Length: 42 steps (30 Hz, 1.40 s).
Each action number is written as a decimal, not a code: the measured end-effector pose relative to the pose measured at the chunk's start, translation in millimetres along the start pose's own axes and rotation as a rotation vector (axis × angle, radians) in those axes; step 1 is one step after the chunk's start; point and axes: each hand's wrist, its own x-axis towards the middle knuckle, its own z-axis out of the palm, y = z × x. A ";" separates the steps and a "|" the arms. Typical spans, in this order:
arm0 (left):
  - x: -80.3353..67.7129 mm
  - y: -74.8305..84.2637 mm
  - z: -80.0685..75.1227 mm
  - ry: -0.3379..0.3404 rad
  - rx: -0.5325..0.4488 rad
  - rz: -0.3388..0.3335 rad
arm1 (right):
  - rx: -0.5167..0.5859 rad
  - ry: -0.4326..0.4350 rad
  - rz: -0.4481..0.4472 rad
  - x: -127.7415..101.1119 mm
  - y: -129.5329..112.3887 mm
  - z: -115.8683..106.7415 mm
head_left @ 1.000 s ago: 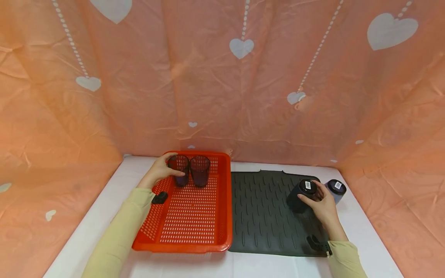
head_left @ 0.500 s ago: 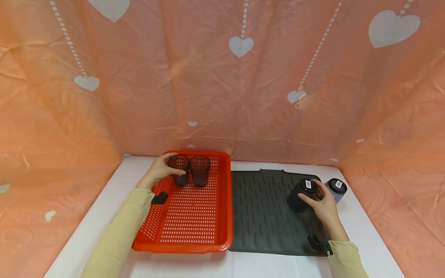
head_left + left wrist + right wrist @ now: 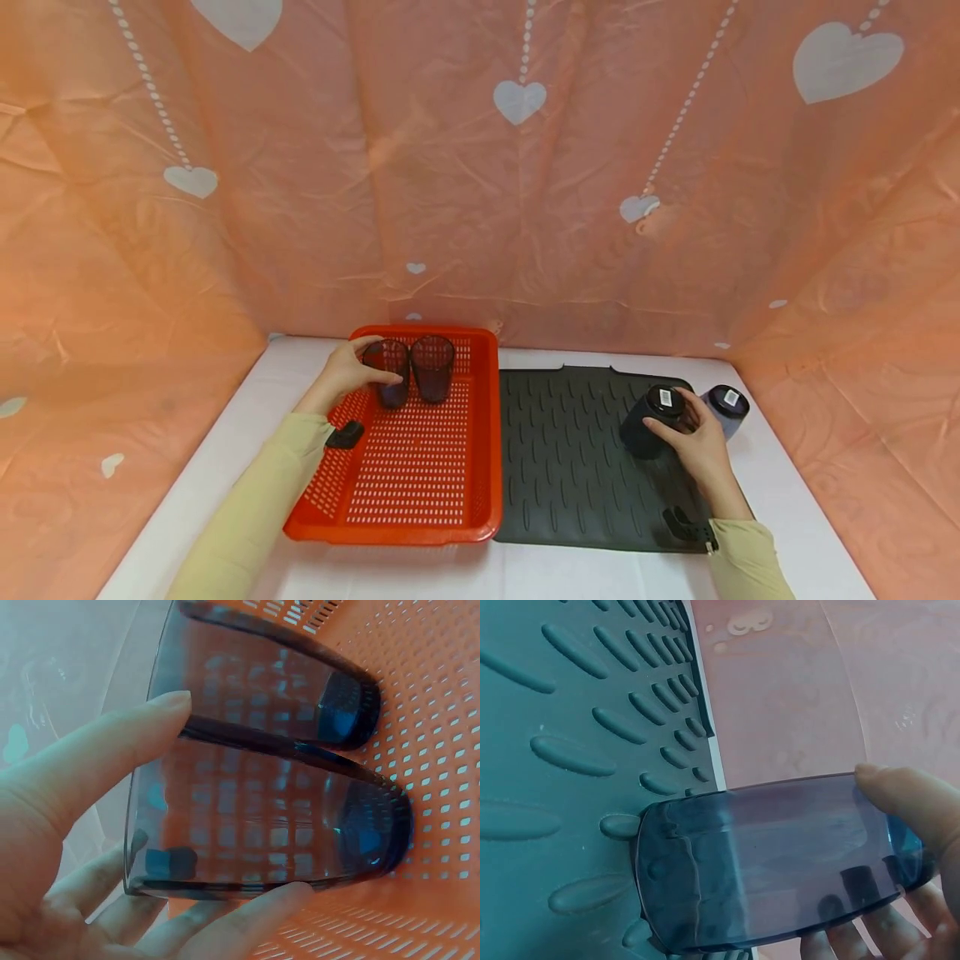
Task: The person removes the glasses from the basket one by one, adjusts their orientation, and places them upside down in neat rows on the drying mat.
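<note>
Two dark tinted drinking glasses stand upright side by side at the back of the red basket (image 3: 420, 535). My left hand (image 3: 347, 372) grips the left glass (image 3: 262, 817) near its rim, thumb on one side and fingers on the other. The other glass (image 3: 432, 371) stands close beside it. On the dark ribbed mat (image 3: 570, 458), my right hand (image 3: 697, 437) holds an upside-down glass (image 3: 780, 862) near its base, which faces up with a white label. Its rim is at the mat's surface.
Another upside-down glass (image 3: 726, 408) with a labelled base stands right of my right hand, at the mat's edge. The basket and mat lie side by side on a white-covered table (image 3: 570, 575). Orange curtains with white hearts (image 3: 520, 102) enclose the back and sides.
My left hand and the glass it grips have shifted very slightly toward me in the basket. The right hand and its glass stay essentially in place.
</note>
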 end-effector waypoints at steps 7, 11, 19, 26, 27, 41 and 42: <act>-8.1 0.6 2.9 -0.012 0.014 0.007 | 0.002 -0.002 -0.005 1.0 0.3 -0.8; -12.1 -2.2 3.6 -0.008 0.001 0.008 | -0.004 -0.001 -0.007 1.0 0.3 -0.4; -19.9 -6.4 7.4 -0.006 -0.032 0.023 | -0.019 -0.007 0.023 -1.3 0.3 -0.6; -31.8 -6.8 9.3 -0.001 -0.034 0.032 | -0.008 -0.016 0.019 -2.5 2.5 2.3; -33.2 -6.7 9.4 -0.003 -0.033 0.031 | -0.001 -0.017 0.017 -2.2 2.7 2.5; -48.8 -5.1 14.5 0.027 -0.103 0.045 | -0.009 0.000 0.010 -1.3 -1.1 -0.6; -49.7 -4.4 14.8 0.032 -0.112 0.051 | -0.005 0.000 0.008 -1.5 -1.2 -1.0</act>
